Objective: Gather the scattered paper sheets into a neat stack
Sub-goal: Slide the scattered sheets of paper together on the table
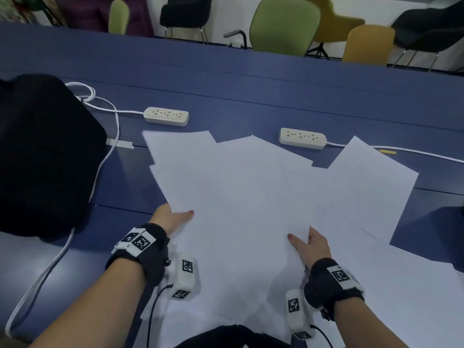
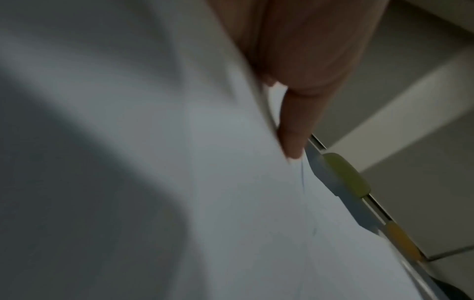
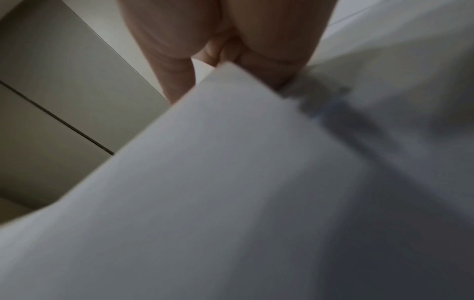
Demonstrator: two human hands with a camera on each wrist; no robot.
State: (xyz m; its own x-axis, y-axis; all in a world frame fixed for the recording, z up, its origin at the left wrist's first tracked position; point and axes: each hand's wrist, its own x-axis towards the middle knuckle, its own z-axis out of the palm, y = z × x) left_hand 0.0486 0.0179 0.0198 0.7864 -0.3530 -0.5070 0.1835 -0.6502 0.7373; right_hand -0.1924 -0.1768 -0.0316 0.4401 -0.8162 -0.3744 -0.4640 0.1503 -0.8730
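Several white paper sheets [image 1: 238, 192] lie fanned and overlapping on the blue table [image 1: 251, 96]. My left hand [image 1: 175, 217] pinches the left edge of a sheet, thumb on top and fingers hidden beneath. My right hand [image 1: 310, 243] pinches the near corner of another sheet, thumb on top. The left wrist view is blurred and shows the left hand [image 2: 295, 101] against the paper [image 2: 179, 162]. In the right wrist view a sheet corner [image 3: 231, 142] sits between the thumb and fingers of the right hand [image 3: 231, 40].
A black bag [image 1: 42, 151] fills the table's left side, with a white cable [image 1: 110, 146] running past it. Two white power strips [image 1: 166, 116] [image 1: 302, 138] lie just beyond the sheets. Chairs [image 1: 283, 23] stand behind the far edge.
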